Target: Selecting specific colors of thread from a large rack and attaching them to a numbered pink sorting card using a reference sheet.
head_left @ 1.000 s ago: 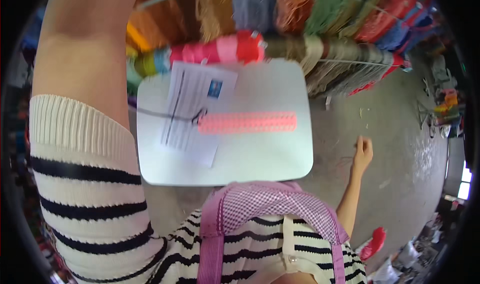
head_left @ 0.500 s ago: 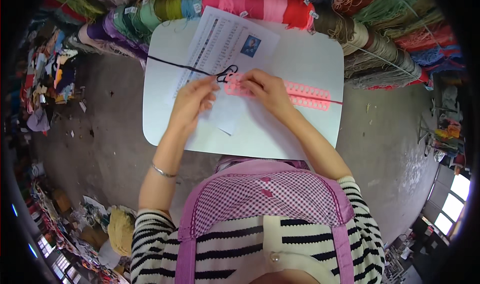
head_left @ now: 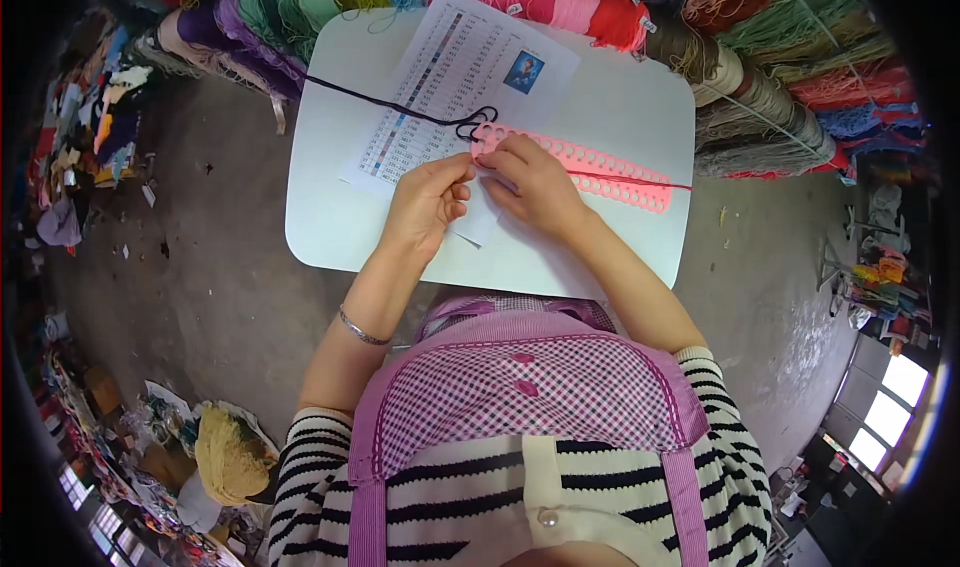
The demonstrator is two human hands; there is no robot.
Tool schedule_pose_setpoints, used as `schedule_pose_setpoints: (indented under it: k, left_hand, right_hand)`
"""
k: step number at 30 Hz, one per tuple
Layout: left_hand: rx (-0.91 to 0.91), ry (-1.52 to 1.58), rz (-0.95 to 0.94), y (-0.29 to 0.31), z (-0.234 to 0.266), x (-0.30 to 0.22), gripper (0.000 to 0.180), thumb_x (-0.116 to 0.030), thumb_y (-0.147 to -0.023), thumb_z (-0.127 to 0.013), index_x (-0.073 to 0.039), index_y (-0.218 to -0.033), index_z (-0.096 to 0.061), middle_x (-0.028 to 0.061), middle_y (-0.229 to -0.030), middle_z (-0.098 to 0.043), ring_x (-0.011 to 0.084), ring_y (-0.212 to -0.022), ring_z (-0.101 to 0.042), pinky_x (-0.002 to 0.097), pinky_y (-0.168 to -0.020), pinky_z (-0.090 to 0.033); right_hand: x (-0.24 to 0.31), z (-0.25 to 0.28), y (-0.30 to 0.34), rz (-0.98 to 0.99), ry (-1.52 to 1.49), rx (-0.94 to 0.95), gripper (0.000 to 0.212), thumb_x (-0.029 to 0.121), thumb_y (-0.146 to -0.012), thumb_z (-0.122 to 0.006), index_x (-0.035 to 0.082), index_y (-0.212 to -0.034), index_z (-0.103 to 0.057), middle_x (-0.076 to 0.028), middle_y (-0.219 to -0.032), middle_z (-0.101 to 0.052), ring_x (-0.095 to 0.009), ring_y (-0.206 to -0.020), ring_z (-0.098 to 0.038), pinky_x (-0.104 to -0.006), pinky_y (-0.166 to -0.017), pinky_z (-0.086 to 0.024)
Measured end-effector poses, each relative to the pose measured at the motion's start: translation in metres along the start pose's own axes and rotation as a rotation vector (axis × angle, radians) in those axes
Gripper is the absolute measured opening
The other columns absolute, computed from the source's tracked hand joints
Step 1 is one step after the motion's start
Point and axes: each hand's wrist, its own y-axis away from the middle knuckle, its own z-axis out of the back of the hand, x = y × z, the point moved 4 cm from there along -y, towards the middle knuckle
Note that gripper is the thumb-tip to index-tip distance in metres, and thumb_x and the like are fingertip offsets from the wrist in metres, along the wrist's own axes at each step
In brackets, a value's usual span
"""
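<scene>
A pink thread-holder strip (head_left: 600,169) with rows of round holes lies slanted across the white table. Over its left part rests my right hand (head_left: 537,189), fingers curled and gripping it. My left hand (head_left: 428,205) is closed in a pinch right at the strip's left end; what sits between its fingertips is too small to make out. Dark thread (head_left: 385,104) is looped at that end and runs off to the upper left. A red thread (head_left: 640,180) stretches along the strip, past its right end to the table edge.
Beneath the dark thread lies a printed chart sheet (head_left: 540,42) with a small blue picture, on the white table (head_left: 350,237). Colourful yarn skeins (head_left: 550,5) line the table's far side. More skeins (head_left: 770,127) hang at right, and fabric scraps (head_left: 110,117) are piled at left.
My left hand has moved right, up against the strip's end and my right hand. The whole view has shifted slightly, with the table higher in it.
</scene>
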Motion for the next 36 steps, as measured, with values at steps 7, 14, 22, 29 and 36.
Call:
schedule_pose_setpoints:
  k: [7, 14, 22, 29, 36]
  left_hand:
    - [0.031, -0.138, -0.287, 0.004, -0.026, -0.002, 0.024, -0.01, -0.091, -0.06, 0.003, -0.11, -0.064, 0.0063, -0.094, -0.066, 0.0086, -0.077, -0.062, 0.0204, -0.065, -0.052]
    - [0.107, -0.184, -0.279, -0.003, -0.035, 0.007, 0.024, -0.007, -0.093, -0.057, 0.006, -0.113, -0.061, 0.0115, -0.1, -0.066, 0.0152, -0.088, -0.065, 0.0256, -0.079, -0.056]
    - [0.176, -0.204, -0.348, -0.003, -0.037, 0.002, 0.024, -0.005, -0.094, -0.053, 0.007, -0.115, -0.06, 0.0141, -0.103, -0.066, 0.0185, -0.086, -0.068, 0.0286, -0.078, -0.058]
    - [0.186, -0.268, -0.427, -0.002, -0.04, -0.006, 0.022, -0.006, -0.094, -0.055, 0.005, -0.11, -0.063, 0.0136, -0.097, -0.068, 0.0182, -0.078, -0.069, 0.0281, -0.072, -0.059]
    - [0.146, -0.244, -0.378, -0.006, -0.036, -0.011, 0.018, -0.007, -0.091, -0.058, 0.006, -0.102, -0.064, 0.013, -0.094, -0.068, 0.0185, -0.077, -0.069, 0.026, -0.069, -0.058]
  right_hand:
    - [0.019, 0.035, -0.008, -0.152, -0.086, -0.061, 0.024, 0.005, -0.073, -0.069, 0.005, -0.096, -0.063, -0.009, -0.082, -0.057, -0.024, -0.073, -0.061, -0.034, -0.063, -0.05]
    - [0.022, 0.041, -0.002, -0.254, -0.118, -0.049, 0.023, 0.006, -0.073, -0.068, 0.003, -0.096, -0.065, -0.009, -0.081, -0.056, -0.024, -0.074, -0.06, -0.0323, -0.066, -0.05]
    - [0.026, 0.054, -0.006, -0.263, -0.132, 0.008, 0.027, 0.004, -0.071, -0.067, 0.007, -0.097, -0.066, -0.009, -0.083, -0.056, -0.024, -0.075, -0.059, -0.0349, -0.068, -0.05]
    - [0.027, 0.053, -0.009, -0.142, -0.087, -0.055, 0.029, 0.0, -0.069, -0.067, 0.007, -0.097, -0.062, -0.009, -0.085, -0.055, -0.024, -0.076, -0.06, -0.0341, -0.067, -0.05]
    - [0.026, 0.054, -0.01, -0.233, -0.11, -0.139, 0.027, 0.002, -0.072, -0.068, 0.003, -0.097, -0.06, -0.009, -0.086, -0.058, -0.021, -0.07, -0.06, -0.0312, -0.061, -0.05]
